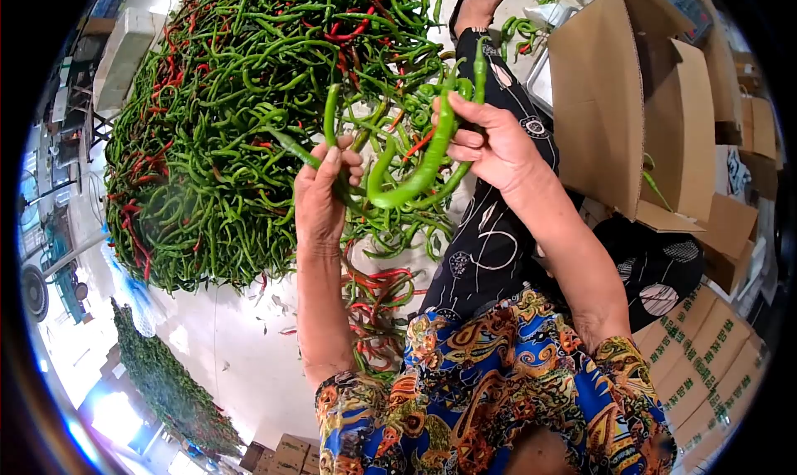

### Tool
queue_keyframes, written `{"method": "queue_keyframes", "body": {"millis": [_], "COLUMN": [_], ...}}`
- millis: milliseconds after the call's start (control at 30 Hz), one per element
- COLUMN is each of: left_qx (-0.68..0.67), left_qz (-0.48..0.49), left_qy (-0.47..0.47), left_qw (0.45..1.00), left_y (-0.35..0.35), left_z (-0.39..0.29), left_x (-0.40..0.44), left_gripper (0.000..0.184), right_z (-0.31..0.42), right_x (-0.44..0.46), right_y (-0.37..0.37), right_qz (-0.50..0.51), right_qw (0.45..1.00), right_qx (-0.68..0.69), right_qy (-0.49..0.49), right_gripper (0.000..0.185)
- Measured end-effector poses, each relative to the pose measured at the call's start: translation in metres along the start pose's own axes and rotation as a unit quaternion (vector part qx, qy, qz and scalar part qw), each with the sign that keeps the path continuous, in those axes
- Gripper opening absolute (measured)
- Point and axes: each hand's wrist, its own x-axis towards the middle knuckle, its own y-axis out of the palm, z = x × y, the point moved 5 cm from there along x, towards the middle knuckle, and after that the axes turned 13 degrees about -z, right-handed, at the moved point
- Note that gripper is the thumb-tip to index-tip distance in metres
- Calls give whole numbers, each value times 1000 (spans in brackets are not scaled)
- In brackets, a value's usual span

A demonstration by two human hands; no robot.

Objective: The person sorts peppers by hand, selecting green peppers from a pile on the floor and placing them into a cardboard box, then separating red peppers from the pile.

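My left hand is closed round a few long green chili peppers, whose ends stick out above the thumb and to the left. Opposite it, my right hand pinches several green chili peppers between thumb and fingers. One of these is thick and curls in a hook toward my left hand. Just beyond both hands rises a big pile of green chili peppers, with red ones mixed in. Below my left hand, a small heap of mostly red chili peppers lies on the floor.
An open cardboard box stands at my right, beside my leg. Flat stacked cartons lie at the lower right. A second pepper pile is at the lower left, and a fan stands at the left edge.
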Motion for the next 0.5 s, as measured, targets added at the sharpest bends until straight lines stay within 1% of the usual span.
{"method": "queue_keyframes", "body": {"millis": [33,67,100,167,200,233,300,333,433,467,500], "left_qx": [5,-17,-44,-54,-49,-25,30,86,177,194,173], "left_qz": [-21,-42,-38,-63,-60,-69,-46,-52,8,0,-6], "left_qy": [6,-2,1,12,18,19,21,6,-11,-5,-6], "left_qw": [1000,999,998,996,997,997,998,995,984,981,985], "left_y": [-7,-12,-15,-19,-14,-7,3,14,28,32,33], "left_z": [2,5,6,8,6,4,9,11,29,29,33], "left_x": [0,1,3,6,3,2,2,-4,-12,-16,-17], "left_gripper": [29,30,31,32,32,32,32,32,32,30,30], "right_z": [5,10,15,25,28,30,35,36,37,38,40], "right_x": [-3,-8,-16,-30,-34,-39,-49,-51,-61,-65,-70], "right_y": [1,-3,1,9,9,8,6,1,-3,-5,-4], "right_qz": [43,32,62,76,68,59,22,46,52,44,42], "right_qw": [999,999,998,996,995,993,991,990,989,989,989], "right_qx": [19,3,4,-41,-58,-77,-108,-111,-109,-108,-110], "right_qy": [9,-5,-13,-31,-50,-71,-79,-71,-79,-87,-91], "right_gripper": [25,27,27,24,25,24,23,23,30,31,32]}}
